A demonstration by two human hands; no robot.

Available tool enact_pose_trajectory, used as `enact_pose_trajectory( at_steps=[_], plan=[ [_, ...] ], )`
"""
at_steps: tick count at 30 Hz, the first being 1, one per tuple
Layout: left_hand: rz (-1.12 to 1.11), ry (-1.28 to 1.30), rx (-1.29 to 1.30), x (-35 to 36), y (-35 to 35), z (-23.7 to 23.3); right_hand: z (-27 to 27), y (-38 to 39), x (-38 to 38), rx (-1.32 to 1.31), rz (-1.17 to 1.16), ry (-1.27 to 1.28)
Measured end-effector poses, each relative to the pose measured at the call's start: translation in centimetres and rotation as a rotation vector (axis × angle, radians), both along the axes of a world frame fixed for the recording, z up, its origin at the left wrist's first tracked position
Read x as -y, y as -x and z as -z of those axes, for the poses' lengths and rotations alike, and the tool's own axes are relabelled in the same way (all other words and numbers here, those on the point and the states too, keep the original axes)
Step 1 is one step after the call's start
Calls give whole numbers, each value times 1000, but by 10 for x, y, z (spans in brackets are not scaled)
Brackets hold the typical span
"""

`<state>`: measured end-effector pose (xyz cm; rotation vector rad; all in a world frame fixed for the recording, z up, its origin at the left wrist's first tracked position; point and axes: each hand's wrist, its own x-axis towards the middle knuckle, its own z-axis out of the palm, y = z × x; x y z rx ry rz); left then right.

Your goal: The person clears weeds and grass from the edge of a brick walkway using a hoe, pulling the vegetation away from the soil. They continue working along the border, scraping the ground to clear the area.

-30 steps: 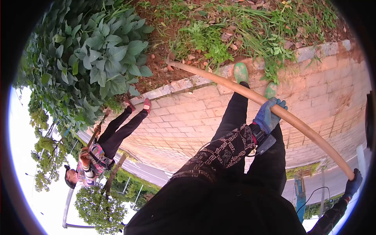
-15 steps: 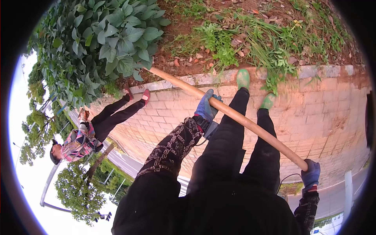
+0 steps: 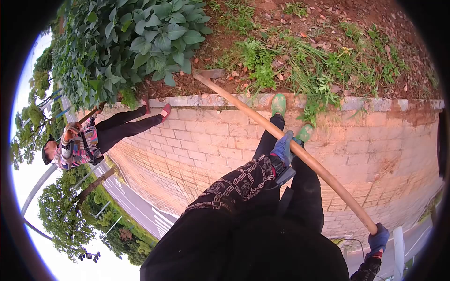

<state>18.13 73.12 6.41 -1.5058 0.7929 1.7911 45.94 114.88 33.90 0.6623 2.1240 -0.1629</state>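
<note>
The left hand (image 3: 283,147), in a blue work glove with a patterned sleeve behind it, is wrapped around the middle of a long wooden hoe handle (image 3: 243,107). The right hand (image 3: 378,238), gloved the same way, is closed around the handle's very end at the lower right edge of the view. The handle runs in a slant from that end up and to the left, crossing in front of the person's dark trousers and over the brick pavement (image 3: 206,140). Its metal blade (image 3: 211,73) lies on the bare soil just past the stone curb (image 3: 375,104), beside the edge of a big-leaved shrub (image 3: 140,42) and near a patch of weeds (image 3: 300,70) (dry leaves are scattered among them). The person's green shoes (image 3: 278,104) stand on the pavement against the curb, one touching the weeds that spill over it. Well apart to the left, another person (image 3: 79,143) in a bright patterned top stands on the same pavement with both hands on a tool handle of their own.
</note>
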Motion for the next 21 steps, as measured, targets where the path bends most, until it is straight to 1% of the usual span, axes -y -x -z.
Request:
enact_pose_trajectory(
  at_steps=[1, 3, 4, 5, 7, 8, 10, 12, 13, 14, 15, 17, 19, 20, 21],
  plan=[
    [-20, -7, -24, 0, 5, -2, -3, 4, -3, 27, 23, -14],
    [35, -141, 5, 17, 25, -22, -6, 31, 4, 15, -33, -43],
    [125, -188, -27, 31, 35, -29, -6, 40, 5, -32, -30, -32],
    [103, -179, -69, 47, 43, -34, -3, 35, -3, -47, -40, -17],
    [398, -106, -195, 78, 47, -46, -10, 48, -1, -5, -92, -45],
    [442, -16, -293, 95, 49, -51, -11, 43, -4, -15, -92, -38],
    [470, 166, -357, 137, 48, -56, -13, 47, -3, 4, -64, -43],
    [449, 287, -365, 184, 40, -67, -26, 57, 3, 0, -100, -41],
    [357, 333, -361, 209, 27, -66, -29, 60, 5, 4, -123, -50],
    [335, 378, -319, 234, 14, -67, -30, 59, 4, 0, -110, -46],
    [278, 433, -285, 248, 2, -85, -36, 64, 7, -13, -149, -51],
    [264, 467, -255, 287, -31, -89, -35, 63, 5, -16, -114, -14],
    [251, 500, -174, 301, -55, -115, -32, 58, 1, -83, -148, -2],
    [260, 504, -137, 310, -68, -111, -48, 68, 13, -50, -96, 1],
    [241, 436, -155, 318, -81, -111, -41, 62, 5, -118, -223, -1]
  ],
)
